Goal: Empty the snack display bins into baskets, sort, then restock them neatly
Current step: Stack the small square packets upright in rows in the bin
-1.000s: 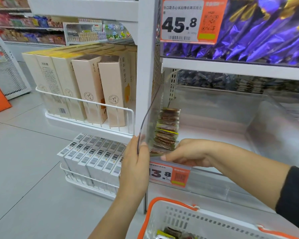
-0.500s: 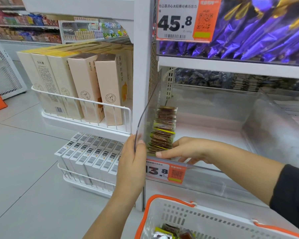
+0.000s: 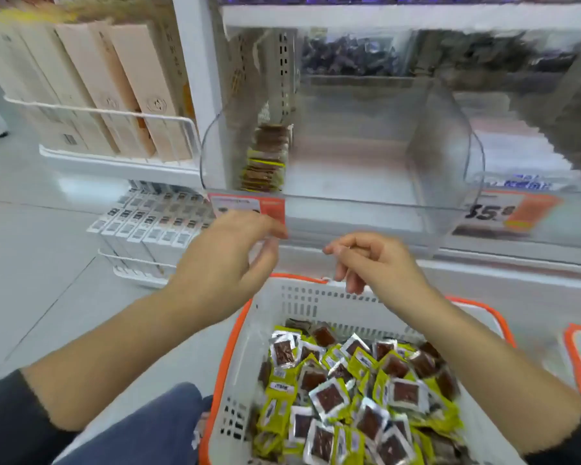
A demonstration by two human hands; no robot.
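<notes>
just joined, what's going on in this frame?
A person is restocking a clear snack bin from a white basket full of snack packets. A short stack of packets stands against the bin's left wall. Both hands, left hand and right hand, hover between bin and basket, holding nothing.

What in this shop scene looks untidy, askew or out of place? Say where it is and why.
The snack packets in the white basket lie jumbled, facing every way. By contrast, the few packets in the clear bin stand in one neat row against its left wall. Both hands hold nothing.
</notes>
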